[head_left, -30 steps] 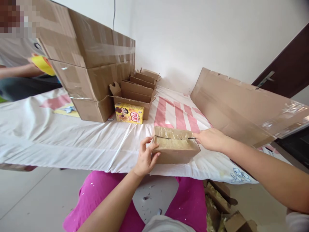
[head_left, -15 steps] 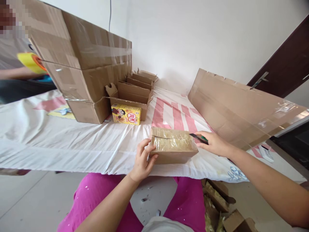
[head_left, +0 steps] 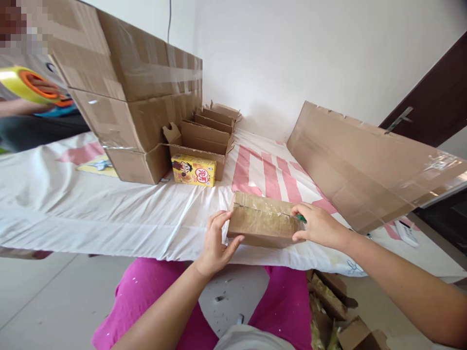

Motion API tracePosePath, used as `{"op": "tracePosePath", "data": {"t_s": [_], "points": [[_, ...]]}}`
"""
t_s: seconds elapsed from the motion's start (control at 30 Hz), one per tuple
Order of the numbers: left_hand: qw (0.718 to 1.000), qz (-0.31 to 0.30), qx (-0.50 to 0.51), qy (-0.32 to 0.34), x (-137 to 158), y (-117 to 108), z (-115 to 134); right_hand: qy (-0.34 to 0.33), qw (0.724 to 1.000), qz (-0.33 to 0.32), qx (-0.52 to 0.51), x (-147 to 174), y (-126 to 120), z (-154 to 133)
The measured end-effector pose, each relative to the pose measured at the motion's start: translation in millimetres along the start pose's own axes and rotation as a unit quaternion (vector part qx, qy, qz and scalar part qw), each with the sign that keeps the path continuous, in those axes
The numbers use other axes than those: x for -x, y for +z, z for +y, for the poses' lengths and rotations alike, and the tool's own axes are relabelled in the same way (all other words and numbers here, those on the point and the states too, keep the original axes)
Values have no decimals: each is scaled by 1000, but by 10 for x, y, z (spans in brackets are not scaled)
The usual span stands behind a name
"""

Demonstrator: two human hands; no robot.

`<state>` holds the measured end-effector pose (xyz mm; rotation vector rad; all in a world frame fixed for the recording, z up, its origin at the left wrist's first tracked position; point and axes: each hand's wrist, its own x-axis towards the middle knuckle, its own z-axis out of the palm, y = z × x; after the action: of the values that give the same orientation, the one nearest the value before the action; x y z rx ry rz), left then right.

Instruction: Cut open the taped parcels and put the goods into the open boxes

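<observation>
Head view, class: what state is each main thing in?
Taped carton: flaps down, slit along its top.
Green tool: in the right grip, mostly hidden.
Row cartons: open.
Yellow box: standing, looks shut.
Stacked cartons: taped shut.
Tape roll: held up, blurred.
Floor cartons: look open.

The right hand point(head_left: 316, 226) covers most of the green knife point(head_left: 301, 218), and its blade cannot be made out. The underside of the taped box point(head_left: 264, 218) is out of sight. The left edge cuts off a person point(head_left: 32, 131), whose head is pixelated; the tape roll point(head_left: 16, 83) there is blurred. Small print on the yellow carton point(head_left: 194, 170) is unreadable. The large cardboard sheet point(head_left: 365, 160) runs beyond the right edge.
</observation>
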<state>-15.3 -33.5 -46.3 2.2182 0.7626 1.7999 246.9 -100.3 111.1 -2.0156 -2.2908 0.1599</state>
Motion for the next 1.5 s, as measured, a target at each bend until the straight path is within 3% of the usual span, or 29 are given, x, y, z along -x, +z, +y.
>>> {"op": "tracePosePath", "data": {"t_s": [0.23, 0.37, 0.5, 0.73, 1.0, 1.23, 1.37, 1.5], "points": [[999, -22, 5, 46, -64, -22, 63, -28, 999, -30, -19, -40, -182, -144], [998, -13, -5, 59, -55, -16, 48, -79, 992, -52, 81, -250, -268, -448], [997, -9, -19, 69, -46, -10, 25, -155, 967, -99, 175, -554, -299, -769], [997, -9, -35, 74, -43, -8, 8, -157, 942, -127, 269, -738, -430, -1057], [995, -10, -59, 82, -27, 6, -6, -106, 908, -211, 345, -531, -412, -754], [993, -4, -81, 84, -59, -13, 14, -15, 898, -236, 371, -215, -496, -344], [996, 9, -58, 69, -31, 32, 17, -31, 936, -177, 304, -67, -495, -42], [998, 60, 25, 13, 52, 106, 11, -1, 981, -113, 159, 71, -447, 172]]}}
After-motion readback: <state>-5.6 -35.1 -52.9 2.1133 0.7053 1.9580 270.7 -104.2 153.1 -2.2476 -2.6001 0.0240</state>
